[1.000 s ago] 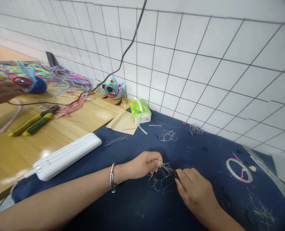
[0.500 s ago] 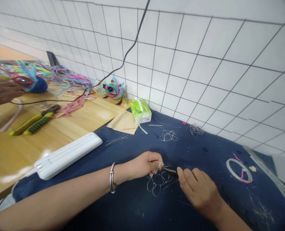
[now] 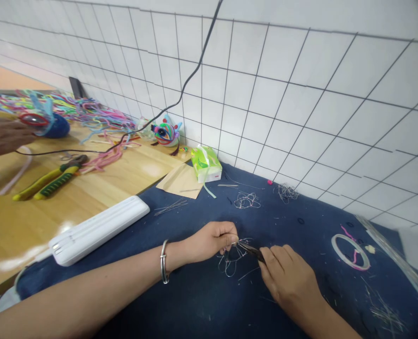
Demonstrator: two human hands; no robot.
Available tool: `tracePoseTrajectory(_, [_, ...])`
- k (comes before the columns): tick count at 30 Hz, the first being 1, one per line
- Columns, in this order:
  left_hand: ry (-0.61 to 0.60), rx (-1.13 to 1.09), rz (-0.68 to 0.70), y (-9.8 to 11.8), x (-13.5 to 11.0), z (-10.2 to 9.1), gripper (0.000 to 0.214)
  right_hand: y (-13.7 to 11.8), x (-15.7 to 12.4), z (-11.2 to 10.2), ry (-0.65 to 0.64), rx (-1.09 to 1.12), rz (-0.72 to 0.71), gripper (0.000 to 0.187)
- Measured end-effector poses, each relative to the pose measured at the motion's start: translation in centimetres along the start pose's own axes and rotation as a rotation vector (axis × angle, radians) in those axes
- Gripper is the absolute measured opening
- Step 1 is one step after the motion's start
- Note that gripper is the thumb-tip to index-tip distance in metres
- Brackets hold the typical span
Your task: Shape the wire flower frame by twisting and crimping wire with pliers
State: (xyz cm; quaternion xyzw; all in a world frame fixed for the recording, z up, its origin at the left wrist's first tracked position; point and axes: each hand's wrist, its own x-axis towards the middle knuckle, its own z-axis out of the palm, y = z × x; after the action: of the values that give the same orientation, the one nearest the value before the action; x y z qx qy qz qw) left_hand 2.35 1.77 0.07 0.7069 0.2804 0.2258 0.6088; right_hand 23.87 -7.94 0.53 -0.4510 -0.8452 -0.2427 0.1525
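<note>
My left hand (image 3: 212,241) pinches a tangle of thin silver wire loops (image 3: 232,256) that lies on the dark blue cloth (image 3: 201,301). A metal bracelet (image 3: 164,262) sits on that wrist. My right hand (image 3: 288,280) is closed round a small dark tool (image 3: 251,249), apparently pliers, whose tip meets the wire right at my left fingertips. Both hands rest low on the cloth, almost touching each other.
A white power strip (image 3: 99,230) lies to the left, with yellow-green pliers (image 3: 48,181) on the wooden table. Another person's hand (image 3: 2,136) works beside coloured cords (image 3: 88,115). A green tissue pack (image 3: 206,163), wire bundles (image 3: 247,200) and a tape ring (image 3: 350,250) lie on the cloth.
The wire loops have been drawn in tighter under my fingers and look smaller. My right hand with the tool has shifted slightly; my left hand stays put.
</note>
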Motion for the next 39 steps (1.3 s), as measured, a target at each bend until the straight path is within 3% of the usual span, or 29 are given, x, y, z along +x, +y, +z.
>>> tracePoseTrajectory(18, [0.111, 0.148, -0.083, 0.0, -0.1, 0.7, 0.027, -0.8, 0.2, -0.5, -0.071, -0.161, -0.029, 0.029])
tracePoseTrajectory(26, [0.022, -0.072, -0.114, 0.1, 0.0, 0.3, 0.027, -0.5, 0.5, -0.2, -0.095, 0.135, 0.133, 0.021])
tracePoseTrajectory(30, [0.049, -0.079, -0.108, 0.0, -0.2, -0.1, 0.028, 1.0, -0.2, 1.0, -0.092, 0.238, 0.177, 0.019])
tracePoseTrajectory(32, [0.06, -0.059, -0.108, 0.2, -0.3, -0.2, 0.028, 2.1, -0.6, 1.8, -0.082, 0.225, 0.257, 0.021])
tracePoseTrajectory(36, [0.057, -0.047, -0.098, 0.4, -0.3, -0.2, 0.029, 3.5, -1.0, 3.1, -0.194, 0.13, 0.341, 0.022])
tracePoseTrajectory(39, [0.043, -0.076, -0.089, 0.4, -0.3, 0.0, 0.03, 3.2, -0.3, 2.8, -0.131, 0.104, 0.327, 0.027])
